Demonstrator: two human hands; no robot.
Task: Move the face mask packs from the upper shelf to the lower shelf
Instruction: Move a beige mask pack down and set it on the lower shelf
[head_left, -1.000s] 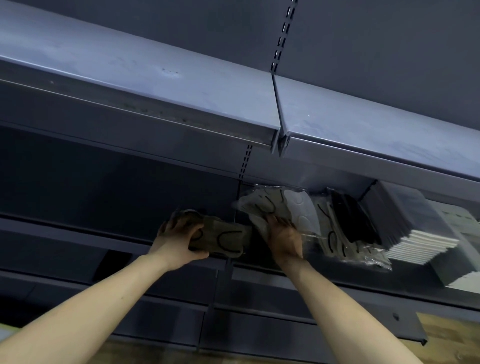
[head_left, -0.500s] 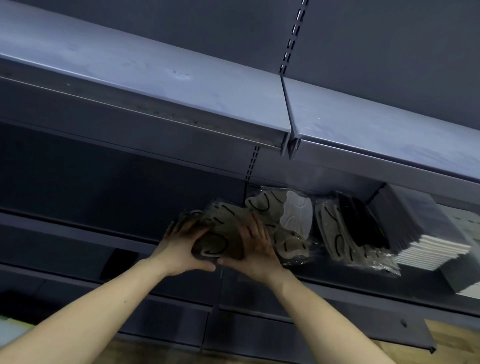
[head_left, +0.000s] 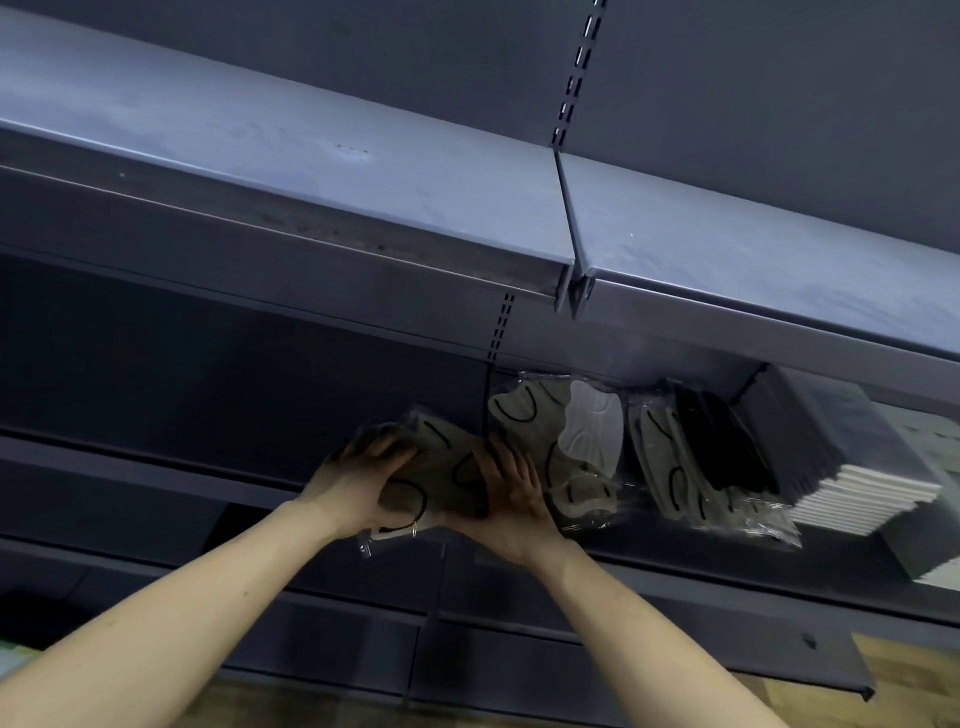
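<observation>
Gripping 1 clear-wrapped grey face mask pack (head_left: 441, 478) between left hand (head_left: 358, 480) and right hand (head_left: 511, 501), beside shelved packs (head_left: 566, 452).

— At centre frame? A face mask pack (head_left: 441, 475), gripped between left hand (head_left: 358, 480) and right hand (head_left: 511, 499), at the front edge of the lower shelf (head_left: 156, 470).

— To the right of that? More mask packs (head_left: 566, 452) leaning on the same shelf, just beside the right hand; further right another leaning bundle (head_left: 696, 462), then a stack of flat boxes (head_left: 852, 467) touching it.

— Above? The upper shelf (head_left: 311, 171), spanning the frame's upper half.
</observation>
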